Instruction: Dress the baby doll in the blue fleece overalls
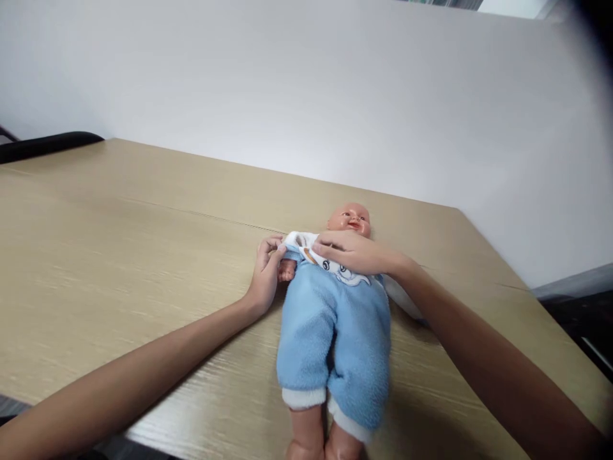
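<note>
A doll (316,300) lies face-up on a table (143,255), likely light and firm under soft clothes (306,338), best held around the torso, its sleeve (293,253) pinched by the left hand (268,265), the right hand (352,251) resting unclenched across it.

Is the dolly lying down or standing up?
Lying down. The doll is stretched out along the table, face up, its legs toward the camera.

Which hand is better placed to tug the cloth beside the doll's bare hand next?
Left, I'd judge: the left hand seems to pinch that cloth, close beside the doll's bare hand. The right hand lies across the embroidered front, farther away.
</note>
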{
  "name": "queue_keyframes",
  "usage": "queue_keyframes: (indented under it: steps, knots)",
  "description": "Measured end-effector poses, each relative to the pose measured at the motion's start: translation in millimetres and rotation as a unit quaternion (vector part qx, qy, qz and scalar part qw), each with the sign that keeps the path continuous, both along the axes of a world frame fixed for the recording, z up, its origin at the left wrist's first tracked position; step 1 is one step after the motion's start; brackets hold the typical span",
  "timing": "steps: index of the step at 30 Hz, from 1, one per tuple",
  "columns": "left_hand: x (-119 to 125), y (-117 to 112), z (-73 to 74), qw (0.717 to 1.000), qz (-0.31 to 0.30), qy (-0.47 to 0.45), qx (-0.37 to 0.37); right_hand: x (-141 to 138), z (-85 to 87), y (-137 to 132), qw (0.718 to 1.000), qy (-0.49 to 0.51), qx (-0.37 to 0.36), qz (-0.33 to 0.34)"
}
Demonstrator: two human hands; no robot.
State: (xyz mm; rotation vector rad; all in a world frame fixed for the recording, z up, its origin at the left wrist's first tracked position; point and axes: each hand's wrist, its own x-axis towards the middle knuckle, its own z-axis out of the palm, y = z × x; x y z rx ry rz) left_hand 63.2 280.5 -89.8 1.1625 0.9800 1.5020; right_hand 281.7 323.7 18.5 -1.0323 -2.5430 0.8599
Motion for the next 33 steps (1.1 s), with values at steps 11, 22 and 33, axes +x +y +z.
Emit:
queue_keyframes:
  steps: [11,22,33]
  knots:
    - [7,30,6.6,0.982,-0.06,-0.15,-0.1,-2,-34.9,-6,0.979,0.166,-0.033,-0.116]
    - [5,57,12.1,0.978,-0.148,-0.052,-0.137,11,-60.7,10,0.906,0.347,-0.202,-0.137]
    - [9,84,28.3,0.971,-0.207,0.097,-0.066,20,-67.7,16,0.884,0.385,-0.216,-0.155]
